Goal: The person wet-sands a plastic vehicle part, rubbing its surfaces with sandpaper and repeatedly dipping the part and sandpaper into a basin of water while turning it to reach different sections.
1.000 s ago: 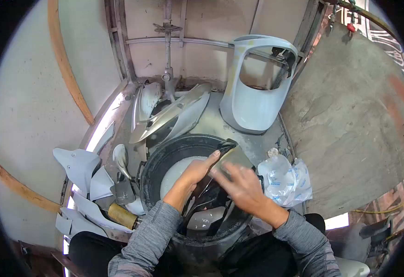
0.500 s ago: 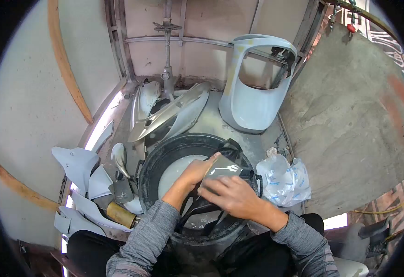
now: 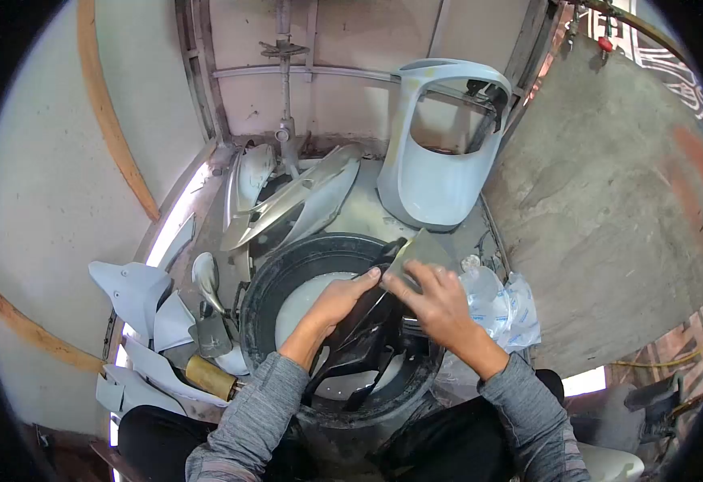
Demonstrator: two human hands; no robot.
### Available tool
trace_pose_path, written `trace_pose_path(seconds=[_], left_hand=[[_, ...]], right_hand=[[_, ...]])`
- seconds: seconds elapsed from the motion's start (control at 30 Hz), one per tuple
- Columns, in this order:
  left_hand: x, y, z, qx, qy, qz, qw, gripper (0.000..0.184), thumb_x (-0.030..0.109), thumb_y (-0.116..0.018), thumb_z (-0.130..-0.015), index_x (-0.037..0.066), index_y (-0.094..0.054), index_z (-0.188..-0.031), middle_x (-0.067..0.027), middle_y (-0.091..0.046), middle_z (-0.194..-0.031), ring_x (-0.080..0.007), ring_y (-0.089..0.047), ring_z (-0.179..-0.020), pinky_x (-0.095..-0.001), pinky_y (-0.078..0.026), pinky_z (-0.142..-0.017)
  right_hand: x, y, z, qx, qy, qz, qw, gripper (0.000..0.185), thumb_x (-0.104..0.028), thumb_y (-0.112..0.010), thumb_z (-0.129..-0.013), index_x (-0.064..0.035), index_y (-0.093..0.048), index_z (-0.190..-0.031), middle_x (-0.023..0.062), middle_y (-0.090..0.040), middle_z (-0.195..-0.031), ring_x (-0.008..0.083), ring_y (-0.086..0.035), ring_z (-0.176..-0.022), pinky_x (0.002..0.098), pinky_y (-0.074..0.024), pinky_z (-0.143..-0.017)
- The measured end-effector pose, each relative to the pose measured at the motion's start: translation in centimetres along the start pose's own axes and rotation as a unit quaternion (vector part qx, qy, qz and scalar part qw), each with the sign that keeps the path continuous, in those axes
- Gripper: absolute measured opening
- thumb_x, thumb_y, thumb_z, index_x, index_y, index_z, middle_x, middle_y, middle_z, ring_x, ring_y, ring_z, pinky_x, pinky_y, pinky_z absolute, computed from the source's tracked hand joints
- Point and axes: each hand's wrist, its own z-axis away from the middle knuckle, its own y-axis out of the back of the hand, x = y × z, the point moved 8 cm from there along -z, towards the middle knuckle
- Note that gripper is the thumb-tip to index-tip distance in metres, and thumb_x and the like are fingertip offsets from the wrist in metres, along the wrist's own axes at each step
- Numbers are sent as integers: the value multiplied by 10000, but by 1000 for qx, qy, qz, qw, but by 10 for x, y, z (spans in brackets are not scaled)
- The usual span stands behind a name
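Note:
A black plastic part [image 3: 355, 337] is tilted over a black tub [image 3: 259, 309] of cloudy whitish liquid [image 3: 295, 305]. My left hand [image 3: 342, 300] grips the part's upper left edge, thumb on top. My right hand [image 3: 438, 301] presses a greyish-green sheet [image 3: 421, 251] with bent fingers against the upper end of the part. The sheet's far corner sticks up past the fingertips. The lower end of the part hangs into the tub, over the liquid.
A large light-blue shell [image 3: 440, 189] stands behind the tub. Silver curved panels [image 3: 303, 193] lie at the back left. Pale panels [image 3: 130, 289] and a gold cylinder [image 3: 211, 376] are at left. A clear plastic bag [image 3: 500, 309] sits at right, before a grey board [image 3: 600, 217].
My right hand has moved up and right with the sheet, after passing lower over the part half a second ago. More of the glossy black part shows. My left hand keeps its grip.

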Motion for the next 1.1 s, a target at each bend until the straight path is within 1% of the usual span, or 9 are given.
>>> trace_pose_path(seconds=[0.23, 0.37, 0.5, 0.57, 0.7, 0.8, 0.9, 1.0, 1.1], left_hand=[[0, 11, -5, -3, -20, 41, 999, 671, 543, -639, -940, -97, -691, -1133, -166, -716, -1048, -207, -662, -910, -312, -503, -820], [9, 30, -3, 19, 22, 18, 999, 666, 575, -632, -932, -68, -713, -1084, -168, -718, -1013, -202, -663, -836, -324, -517, -772], [4, 34, -16, -24, 1, 3, 1000, 714, 618, -587, -940, -71, -714, -1075, -152, -720, -986, -187, -653, -836, -313, -511, -774], [11, 31, -21, -49, -75, -90, 992, 703, 609, -568, -956, -68, -716, -1072, -141, -720, -973, -176, -643, -844, -306, -500, -783], [14, 37, -25, -80, -21, -154, 985, 655, 583, -514, -994, -30, -723, -1094, -118, -717, -1024, -166, -613, -916, -316, -475, -837], [31, 44, -27, -73, -82, -156, 982, 609, 568, -504, -1003, 2, -717, -1076, -82, -697, -979, -157, -586, -900, -323, -460, -844], [70, 57, -22, 0, -201, -237, 950, 567, 535, -578, -971, -17, -693, -1032, -77, -675, -919, -162, -582, -864, -334, -470, -826], [124, 68, 23, 186, -277, -215, 918, 443, 406, -697, -923, -32, -687, -985, -62, -665, -786, -121, -579, -671, -292, -475, -634], [139, 48, 72, 209, -273, -134, 929, 470, 390, -678, -942, -9, -649, -696, -20, -569, -560, -88, -512, -531, -283, -412, -511]], right_hand=[[48, -8, 8, -23, -143, -18, 989, 528, 35, -598, -736, -123, -677, -1233, 89, -629, -1176, 302, -581, -1019, 400, -459, -804], [36, -19, 20, -83, -93, -88, 988, 475, 2, -632, -737, -110, -684, -1196, 48, -650, -1188, 271, -577, -1056, 413, -443, -847], [26, -9, 12, -51, -45, -163, 984, 404, -23, -642, -747, -96, -682, -1142, 30, -675, -1143, 261, -615, -1066, 427, -471, -875], [27, -19, 20, -43, -23, -148, 988, 370, -40, -641, -757, -81, -680, -1122, 44, -680, -1117, 260, -636, -1032, 410, -491, -854], [18, -22, 22, 20, 20, -78, 997, 296, -90, -627, -780, -41, -672, -1068, 78, -693, -1042, 255, -679, -937, 356, -534, -771], [21, -31, 23, 52, 8, -67, 996, 269, -94, -618, -789, -36, -669, -1046, 82, -697, -1023, 252, -687, -923, 363, -541, -768], [28, -31, 19, 73, -15, -60, 995, 279, -51, -629, -772, -43, -674, -1047, 75, -704, -1010, 256, -691, -917, 373, -541, -757], [40, -37, 16, 85, -51, -51, 994, 297, -4, -637, -758, -45, -679, -1050, 77, -707, -996, 265, -691, -899, 381, -541, -740], [45, -32, 10, 108, -77, -31, 991, 286, -16, -623, -776, -41, -681, -1055, 76, -695, -955, 248, -677, -840, 371, -546, -708]])
